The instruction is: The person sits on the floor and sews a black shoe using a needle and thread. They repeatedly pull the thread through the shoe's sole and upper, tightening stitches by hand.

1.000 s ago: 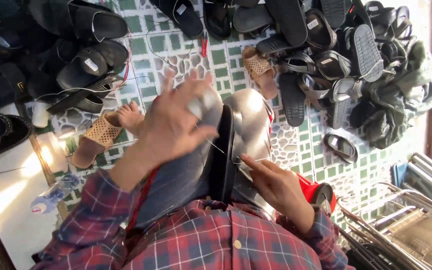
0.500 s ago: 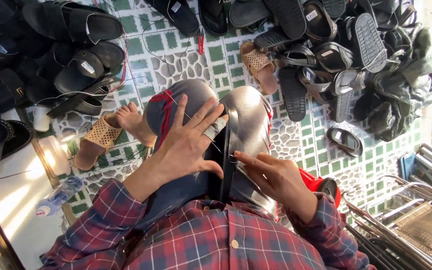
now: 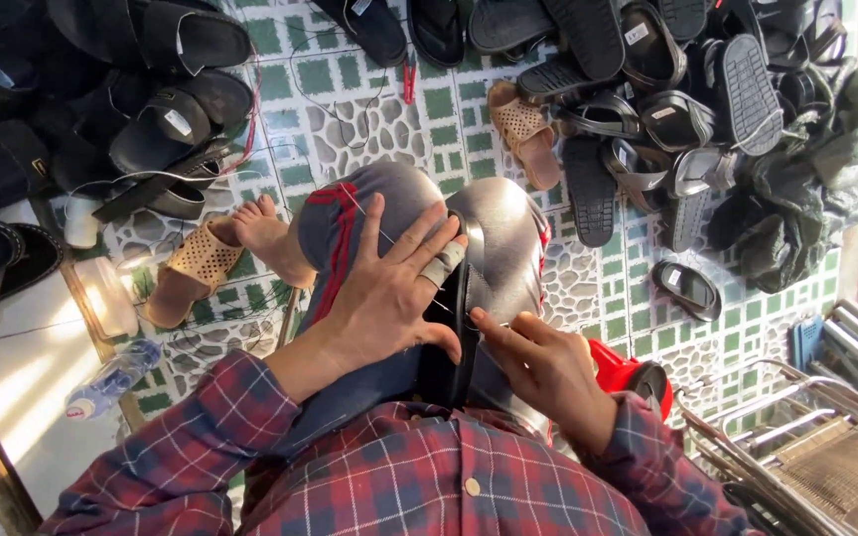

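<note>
Viewpoint: head camera looking straight down at a seated person's lap and the tiled floor [image 3: 350, 109].
Workpiece: a black sandal [image 3: 446, 342] stands on edge, clamped between the person's knees in grey trousers [image 3: 508, 238].
Left hand: the left hand [image 3: 389, 293] lies spread over the left knee, fingers fanned and not closed on anything, its thumb pressed against the near side of the sandal; one finger wears a band of pale tape [image 3: 441, 266].
Right hand: the right hand [image 3: 548, 362] pinches with thumb and forefinger at the sandal's upper edge; whether a needle sits in the pinch is too small to tell.
Thread: a thin pale thread [image 3: 374, 223] runs taut from the sandal across the left knee.
Clothing: red and blue plaid shirt sleeves [image 3: 201, 437].
Footwear worn: a tan woven sandal [image 3: 196, 268] on the bare left foot, a second tan sandal [image 3: 523, 129] beyond the right knee.
Surroundings: heaps of black sandals [image 3: 151, 129] to the left and black sandals at upper right [image 3: 667, 109]; a red stool [image 3: 623, 372] just beside the right forearm; a clear plastic bottle [image 3: 111, 379] lying at lower left; a metal chair frame [image 3: 796, 437] at lower right.
</note>
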